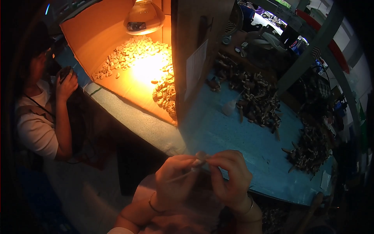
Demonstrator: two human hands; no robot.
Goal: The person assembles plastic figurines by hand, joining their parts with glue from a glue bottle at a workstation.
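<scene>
1. Left hand (173, 179) and right hand (232, 175) meet, fingers pinched around 1 small rounded piece (200, 156) between them!
2. Just beyond the fingers, blue counter (265, 162).
3. Farther right of them, 2 dark heaps (311, 150).
4. Farther left, a glowing lamp (144, 17) above pale pieces (128, 56).

The box (91, 33) is matt cardboard, the lamp bulb (145, 20) glossy glass, the sheet (196, 66) matt paper; the blue bench (265, 167) looks smooth, faintly shiny.

passable: blue tabletop (257, 160) beyond hands (233, 177) | blocking: brown panel (187, 39), dark piles (259, 99)
</scene>
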